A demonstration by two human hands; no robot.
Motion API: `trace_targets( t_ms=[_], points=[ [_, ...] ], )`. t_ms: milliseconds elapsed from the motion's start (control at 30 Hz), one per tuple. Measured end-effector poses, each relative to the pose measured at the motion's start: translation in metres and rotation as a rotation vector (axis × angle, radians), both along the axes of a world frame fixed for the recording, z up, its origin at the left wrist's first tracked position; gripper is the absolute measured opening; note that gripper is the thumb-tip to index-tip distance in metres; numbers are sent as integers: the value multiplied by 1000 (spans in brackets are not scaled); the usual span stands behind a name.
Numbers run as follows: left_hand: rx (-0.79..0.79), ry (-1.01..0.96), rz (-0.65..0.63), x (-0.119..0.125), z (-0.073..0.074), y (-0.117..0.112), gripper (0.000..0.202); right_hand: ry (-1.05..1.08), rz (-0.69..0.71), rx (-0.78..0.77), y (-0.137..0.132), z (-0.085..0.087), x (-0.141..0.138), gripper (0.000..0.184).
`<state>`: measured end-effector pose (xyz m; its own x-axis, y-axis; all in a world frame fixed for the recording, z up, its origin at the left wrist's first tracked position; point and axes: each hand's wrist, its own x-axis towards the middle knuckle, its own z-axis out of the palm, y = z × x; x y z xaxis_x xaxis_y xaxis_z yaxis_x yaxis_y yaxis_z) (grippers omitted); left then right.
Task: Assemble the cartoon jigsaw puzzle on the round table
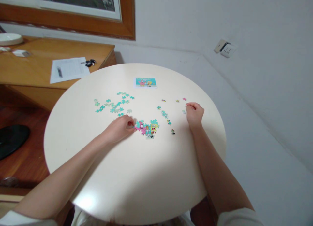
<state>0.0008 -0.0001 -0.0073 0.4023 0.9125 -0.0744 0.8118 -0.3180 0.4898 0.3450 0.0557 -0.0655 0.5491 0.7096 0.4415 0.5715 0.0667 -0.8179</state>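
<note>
Fingertips of both hands hidden, grasp unclear

wooden desk [36, 68] off to the left with a sheet of paper [68, 69] and keys [90, 62] on it (white dish [9, 38] too), wall socket [225, 48] on the right

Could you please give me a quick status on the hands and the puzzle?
Left hand at assembled puzzle patch. Right hand among loose pieces. Teal pile nearby.
</note>
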Motion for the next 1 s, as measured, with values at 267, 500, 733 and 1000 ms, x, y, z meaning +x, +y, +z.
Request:
trace_targets(
  t_ms=[267, 500, 733, 1000],
  points=[
    [-7, -31, -11, 1, 2, -1, 19, 35, 4, 0, -2, 3, -1, 22],
    [-21, -57, 2, 3, 5, -3, 16, 34, -4, -6, -2, 4, -2, 22],
    [-46, -72, 14, 4, 5, -5, 15, 32, 7, -16, -1, 3, 0, 22],
    [-72, -153, 15, 6, 6, -7, 12, 8, 2, -2, -1, 1, 0, 23]
  ],
)
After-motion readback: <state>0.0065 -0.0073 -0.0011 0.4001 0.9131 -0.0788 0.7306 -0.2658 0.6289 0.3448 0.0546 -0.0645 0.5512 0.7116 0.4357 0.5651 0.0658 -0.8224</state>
